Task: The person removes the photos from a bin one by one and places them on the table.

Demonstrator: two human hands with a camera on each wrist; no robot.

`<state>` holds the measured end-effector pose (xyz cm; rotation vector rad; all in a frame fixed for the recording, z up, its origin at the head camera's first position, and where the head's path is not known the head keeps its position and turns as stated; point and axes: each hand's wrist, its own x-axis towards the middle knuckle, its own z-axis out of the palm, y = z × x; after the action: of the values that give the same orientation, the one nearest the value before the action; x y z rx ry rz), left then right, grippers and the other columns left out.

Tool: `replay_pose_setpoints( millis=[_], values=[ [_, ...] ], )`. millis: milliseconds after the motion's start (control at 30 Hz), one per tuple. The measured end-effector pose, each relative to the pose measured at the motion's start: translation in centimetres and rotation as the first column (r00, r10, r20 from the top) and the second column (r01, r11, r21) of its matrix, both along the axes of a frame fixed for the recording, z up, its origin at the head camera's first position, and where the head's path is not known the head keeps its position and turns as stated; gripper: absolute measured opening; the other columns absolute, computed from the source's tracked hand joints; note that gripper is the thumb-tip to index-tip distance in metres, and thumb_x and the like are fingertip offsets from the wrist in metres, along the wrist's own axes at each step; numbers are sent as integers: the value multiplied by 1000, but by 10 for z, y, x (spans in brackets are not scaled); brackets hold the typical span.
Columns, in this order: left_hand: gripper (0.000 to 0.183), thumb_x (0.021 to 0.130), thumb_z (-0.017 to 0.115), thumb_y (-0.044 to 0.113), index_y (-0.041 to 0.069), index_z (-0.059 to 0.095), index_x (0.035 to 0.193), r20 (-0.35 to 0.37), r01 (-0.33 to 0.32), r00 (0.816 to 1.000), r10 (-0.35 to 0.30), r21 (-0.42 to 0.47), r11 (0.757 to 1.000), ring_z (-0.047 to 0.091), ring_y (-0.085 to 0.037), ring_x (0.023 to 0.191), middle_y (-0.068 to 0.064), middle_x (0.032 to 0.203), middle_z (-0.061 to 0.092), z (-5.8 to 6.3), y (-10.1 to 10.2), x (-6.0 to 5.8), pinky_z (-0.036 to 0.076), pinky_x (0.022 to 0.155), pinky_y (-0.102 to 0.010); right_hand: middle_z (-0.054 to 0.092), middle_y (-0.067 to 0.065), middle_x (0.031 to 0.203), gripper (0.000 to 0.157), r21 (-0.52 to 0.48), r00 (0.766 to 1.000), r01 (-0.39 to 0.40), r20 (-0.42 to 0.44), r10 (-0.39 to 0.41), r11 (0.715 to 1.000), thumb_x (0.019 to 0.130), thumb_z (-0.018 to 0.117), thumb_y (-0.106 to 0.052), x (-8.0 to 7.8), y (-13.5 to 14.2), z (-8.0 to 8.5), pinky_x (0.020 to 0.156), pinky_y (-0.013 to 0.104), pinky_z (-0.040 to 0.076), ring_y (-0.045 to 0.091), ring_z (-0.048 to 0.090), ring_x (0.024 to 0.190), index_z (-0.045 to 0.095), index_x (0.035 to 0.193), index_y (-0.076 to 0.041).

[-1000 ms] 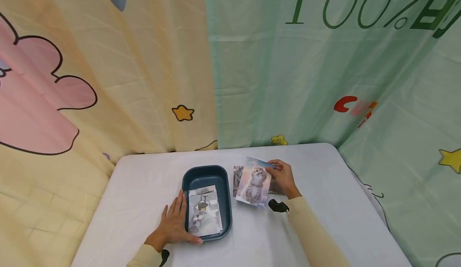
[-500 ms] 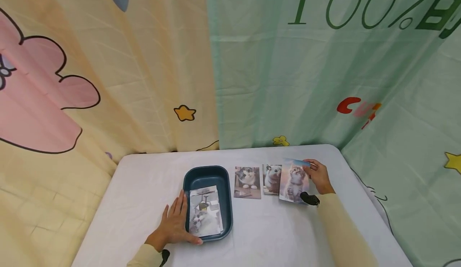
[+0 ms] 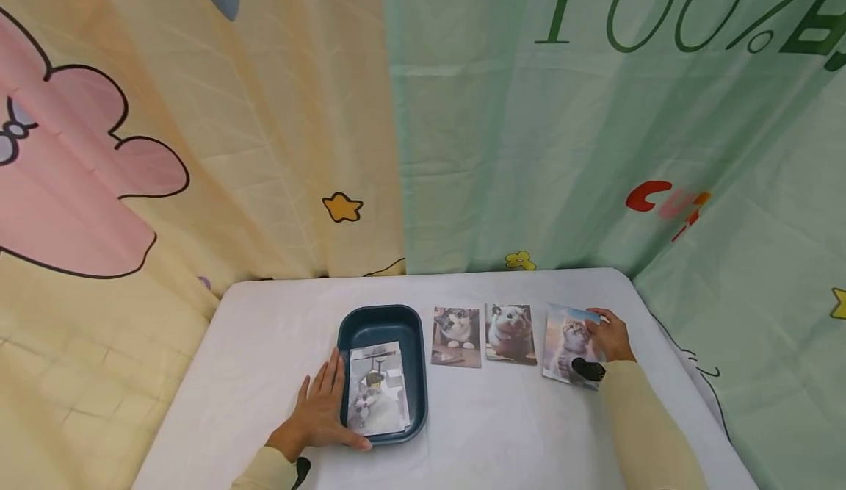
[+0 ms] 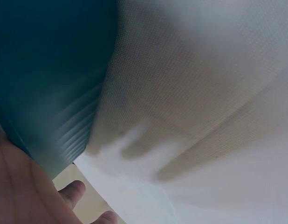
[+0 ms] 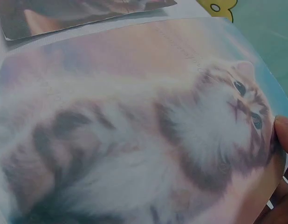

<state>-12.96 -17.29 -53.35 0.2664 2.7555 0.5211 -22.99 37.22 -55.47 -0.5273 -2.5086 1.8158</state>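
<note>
White table (image 3: 489, 431), card (image 3: 568, 343) in right hand (image 3: 611, 337)

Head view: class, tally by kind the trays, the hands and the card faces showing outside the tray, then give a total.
Tray: 1
Hands: 2 (left hand, right hand)
Card faces outside it: 3 (left card, middle card, right card)
Total: 6

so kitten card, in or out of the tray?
Out: the right hand pinches the kitten card, with the hamster card between it and the tray.
</note>
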Motion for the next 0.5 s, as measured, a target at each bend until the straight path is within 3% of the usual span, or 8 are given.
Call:
replay_pose_setpoints(
  millis=[133,233,300,400,500],
  values=[
    [154,42,81,76,-3,9,152,-6,-5,1000,5,-6,1000,10,-43,144,-20,160,-4,-2,0,0,5,111,-66,62,8,96,41,29,1000,-9,17,8,1000,99,51,-8,-1,2,-1,67,26,49,11,57,78,42,136,7],
    [154,42,81,76,-4,9,152,-4,-7,1000,7,-2,1000,11,-44,143,-20,160,-4,-2,0,0,4,110,-66,55,28,117,48,61,999,3,42,-5,998,98,53,-9,-4,1,-2,82,40,50,30,56,98,38,140,7],
    [154,42,81,76,-3,9,152,-2,-6,1000,6,-5,1000,10,-43,143,-20,160,-4,-1,1,0,4,110,-66,44,36,131,54,82,998,16,52,-20,996,96,54,-9,-5,-1,-2,93,50,44,43,48,113,33,143,7],
    [154,42,81,76,-3,9,152,-2,-6,1000,6,-4,1000,10,-43,144,-20,160,-4,0,1,1,4,111,-65,35,37,141,59,92,997,50,49,-55,995,95,56,-8,-7,-4,0,105,57,32,49,34,130,30,145,7],
    [154,42,81,76,-4,10,152,-2,-8,1000,8,5,1000,10,-43,143,-20,160,-4,-1,1,1,4,111,-65,34,35,142,59,108,997,69,28,-73,992,93,56,-7,-8,-7,0,108,57,28,49,28,135,32,145,7]
  ],
)
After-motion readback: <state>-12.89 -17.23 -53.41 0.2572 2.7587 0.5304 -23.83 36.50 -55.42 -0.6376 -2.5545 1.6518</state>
